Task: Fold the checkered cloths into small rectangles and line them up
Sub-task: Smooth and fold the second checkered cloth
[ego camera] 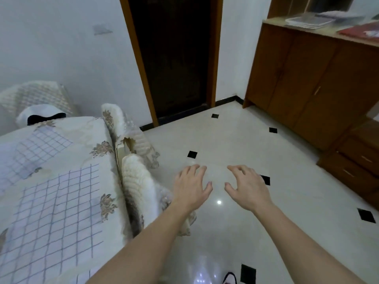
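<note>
Right of the floral cover (pixel 98 140) my left hand (pixel 190 187) and right hand (pixel 248 187) hover open, so a sloppy sideways grab could rumple the checkered cloths (pixel 57 212).

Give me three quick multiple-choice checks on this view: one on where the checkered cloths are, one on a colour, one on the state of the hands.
1. Where do the checkered cloths lie?
A) in the doorway
B) on the covered seat at the left
C) on the wooden cabinet

2. What colour are the small diamond insets in the floor?
A) red
B) black
C) green

3. What are the left hand and right hand doing?
A) both grip a cloth
B) only the left grips a cloth
C) both hold nothing

Answers:
1 B: the cloths lie spread on the seat's cover.
2 B: each inset is black against pale tile.
3 C: both hands are over the floor, fingers spread and empty.
</note>
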Available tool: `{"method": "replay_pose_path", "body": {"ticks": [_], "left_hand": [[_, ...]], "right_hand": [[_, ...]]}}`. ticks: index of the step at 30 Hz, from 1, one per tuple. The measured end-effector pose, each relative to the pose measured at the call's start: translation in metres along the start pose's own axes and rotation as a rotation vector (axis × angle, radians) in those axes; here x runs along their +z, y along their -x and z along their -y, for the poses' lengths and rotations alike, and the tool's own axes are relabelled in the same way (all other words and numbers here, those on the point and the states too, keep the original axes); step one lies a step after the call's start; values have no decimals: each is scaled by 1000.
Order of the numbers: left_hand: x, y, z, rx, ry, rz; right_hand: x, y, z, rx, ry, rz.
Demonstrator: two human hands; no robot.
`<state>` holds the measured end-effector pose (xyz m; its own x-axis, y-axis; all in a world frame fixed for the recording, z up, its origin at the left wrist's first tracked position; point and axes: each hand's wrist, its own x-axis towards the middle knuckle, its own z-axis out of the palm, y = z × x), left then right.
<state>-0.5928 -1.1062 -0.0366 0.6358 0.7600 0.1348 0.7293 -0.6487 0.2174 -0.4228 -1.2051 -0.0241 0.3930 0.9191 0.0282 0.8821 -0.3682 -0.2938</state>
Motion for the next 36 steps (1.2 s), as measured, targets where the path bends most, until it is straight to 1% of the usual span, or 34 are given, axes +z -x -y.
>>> {"method": "replay_pose_path", "body": {"ticks": [3,7,11,15,19,27,30,34,36], "left_hand": [[11,-41,-21,-29,-28,8],[18,-84,-29,-99,-65,18],[19,-113,-20,-186,-82,45],[16,-137,4,-255,-106,34],[7,-155,46,-333,-135,-6],[-14,-181,158,-632,-123,-248],[-17,-182,199,-750,-80,-278],[-27,-162,238,-960,-91,-351],[-28,-142,251,-1052,-77,-309]], "right_hand": [[-10,-44,-33,-48,4,29],[-17,-100,-53,-111,18,112],[-11,-147,-51,-195,22,177],[0,-192,-31,-294,24,215],[11,-241,6,-417,28,239],[34,-344,139,-749,39,218],[50,-371,193,-865,56,236],[75,-388,255,-1023,83,280],[87,-384,283,-1103,67,322]]}}
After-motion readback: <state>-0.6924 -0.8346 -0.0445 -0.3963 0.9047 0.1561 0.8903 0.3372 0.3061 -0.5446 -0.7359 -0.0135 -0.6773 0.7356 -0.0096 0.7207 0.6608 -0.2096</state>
